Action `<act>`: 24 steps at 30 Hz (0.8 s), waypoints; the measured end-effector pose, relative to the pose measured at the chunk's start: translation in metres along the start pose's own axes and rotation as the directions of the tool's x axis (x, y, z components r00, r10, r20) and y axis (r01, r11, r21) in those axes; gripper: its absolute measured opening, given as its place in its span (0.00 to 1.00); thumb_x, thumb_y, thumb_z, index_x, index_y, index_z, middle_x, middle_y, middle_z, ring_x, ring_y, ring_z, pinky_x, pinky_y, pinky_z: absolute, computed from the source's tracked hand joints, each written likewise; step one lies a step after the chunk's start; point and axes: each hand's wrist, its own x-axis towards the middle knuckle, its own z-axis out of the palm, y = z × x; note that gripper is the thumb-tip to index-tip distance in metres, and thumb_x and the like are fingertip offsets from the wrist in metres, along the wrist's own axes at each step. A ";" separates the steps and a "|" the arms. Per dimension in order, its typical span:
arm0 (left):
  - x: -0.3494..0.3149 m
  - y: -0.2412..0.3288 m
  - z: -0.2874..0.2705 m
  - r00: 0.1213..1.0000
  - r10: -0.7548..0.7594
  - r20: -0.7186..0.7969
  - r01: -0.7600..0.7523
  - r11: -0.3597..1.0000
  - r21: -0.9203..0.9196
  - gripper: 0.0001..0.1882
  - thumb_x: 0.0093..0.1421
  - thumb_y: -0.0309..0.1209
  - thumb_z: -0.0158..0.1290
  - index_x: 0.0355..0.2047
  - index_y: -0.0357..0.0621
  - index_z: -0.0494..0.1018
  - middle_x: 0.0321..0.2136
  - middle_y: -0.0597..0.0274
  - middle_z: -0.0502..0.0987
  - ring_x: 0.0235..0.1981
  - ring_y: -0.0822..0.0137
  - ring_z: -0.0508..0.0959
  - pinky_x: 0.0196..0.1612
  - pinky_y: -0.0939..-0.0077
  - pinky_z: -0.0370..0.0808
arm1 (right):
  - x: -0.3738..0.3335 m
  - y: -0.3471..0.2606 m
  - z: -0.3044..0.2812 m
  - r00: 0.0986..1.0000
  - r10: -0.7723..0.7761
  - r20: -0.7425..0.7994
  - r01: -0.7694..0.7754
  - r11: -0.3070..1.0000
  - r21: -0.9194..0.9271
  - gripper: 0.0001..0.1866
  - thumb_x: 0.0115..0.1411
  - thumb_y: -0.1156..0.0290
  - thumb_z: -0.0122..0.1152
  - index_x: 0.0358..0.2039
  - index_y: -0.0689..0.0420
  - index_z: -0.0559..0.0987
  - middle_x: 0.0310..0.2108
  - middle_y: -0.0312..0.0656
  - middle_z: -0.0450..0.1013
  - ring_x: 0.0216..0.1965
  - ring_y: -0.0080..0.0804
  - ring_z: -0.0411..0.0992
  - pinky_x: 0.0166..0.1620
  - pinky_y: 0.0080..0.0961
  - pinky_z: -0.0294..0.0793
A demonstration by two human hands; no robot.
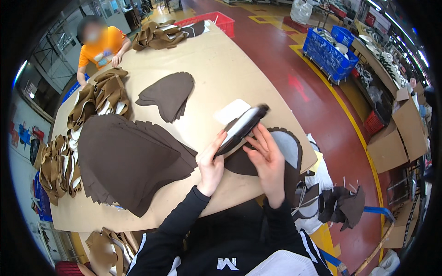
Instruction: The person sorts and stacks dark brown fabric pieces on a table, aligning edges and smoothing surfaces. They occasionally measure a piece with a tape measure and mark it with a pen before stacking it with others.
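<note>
Over the table's near right side, a tilted bundle of dark brown cut fabric pieces shows a white face and dark edges; its far end is blurred. My left hand grips the near left end, with the thumb mostly hidden. My right hand has its fingers stretched out and apart, the fingertips against the right edge of the bundle. Beneath my hands lie dark brown pieces, one with a grey-blue patch. A large fanned stack of dark brown fabric pieces lies left of my hands, and a smaller stack lies farther back.
Brown bundles line the left side of the tan table. A person in an orange shirt stands at the far left. Dark pieces with cords hang off the right edge. Blue crates and cardboard boxes stand across the aisle.
</note>
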 end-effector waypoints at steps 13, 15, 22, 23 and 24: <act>0.001 0.010 -0.003 0.998 -0.054 0.031 0.057 0.991 -0.120 0.30 0.50 0.05 0.47 0.53 0.37 0.77 0.52 0.47 0.79 0.55 0.56 0.79 0.58 0.71 0.73 | 0.017 0.015 0.023 0.966 0.010 -0.259 0.013 0.996 0.087 0.19 0.66 0.77 0.59 0.53 0.60 0.63 0.51 0.52 0.75 0.46 0.24 0.75 0.49 0.20 0.74; 0.001 0.010 -0.003 0.997 -0.067 0.047 0.072 0.989 -0.129 0.31 0.49 0.05 0.46 0.53 0.36 0.77 0.53 0.47 0.79 0.56 0.56 0.78 0.59 0.70 0.73 | 0.017 0.016 0.023 0.961 0.008 -0.277 0.028 0.992 0.123 0.18 0.66 0.78 0.60 0.52 0.60 0.63 0.50 0.52 0.75 0.43 0.22 0.75 0.46 0.17 0.73; -0.001 0.006 -0.002 0.998 -0.034 0.059 0.040 0.993 -0.111 0.33 0.47 0.04 0.46 0.53 0.36 0.77 0.53 0.47 0.79 0.56 0.56 0.78 0.59 0.71 0.72 | 0.015 0.015 0.020 0.965 -0.029 -0.262 0.037 0.999 0.028 0.17 0.66 0.81 0.55 0.51 0.60 0.62 0.44 0.47 0.76 0.39 0.18 0.74 0.40 0.13 0.71; -0.001 0.006 -0.003 0.998 -0.020 0.061 0.026 0.995 -0.097 0.30 0.50 0.05 0.48 0.54 0.36 0.77 0.52 0.48 0.79 0.55 0.57 0.79 0.59 0.72 0.72 | 0.014 0.016 0.019 0.966 -0.049 -0.256 0.061 0.997 0.037 0.16 0.66 0.82 0.54 0.51 0.59 0.62 0.43 0.46 0.76 0.38 0.17 0.73 0.40 0.12 0.71; -0.001 0.007 -0.002 0.998 -0.036 0.054 0.042 0.992 -0.117 0.31 0.49 0.05 0.48 0.54 0.36 0.77 0.53 0.48 0.79 0.55 0.57 0.79 0.60 0.71 0.71 | 0.015 0.016 0.020 0.960 -0.068 -0.270 0.083 0.996 0.043 0.16 0.66 0.82 0.53 0.51 0.60 0.63 0.40 0.44 0.75 0.35 0.16 0.72 0.38 0.12 0.70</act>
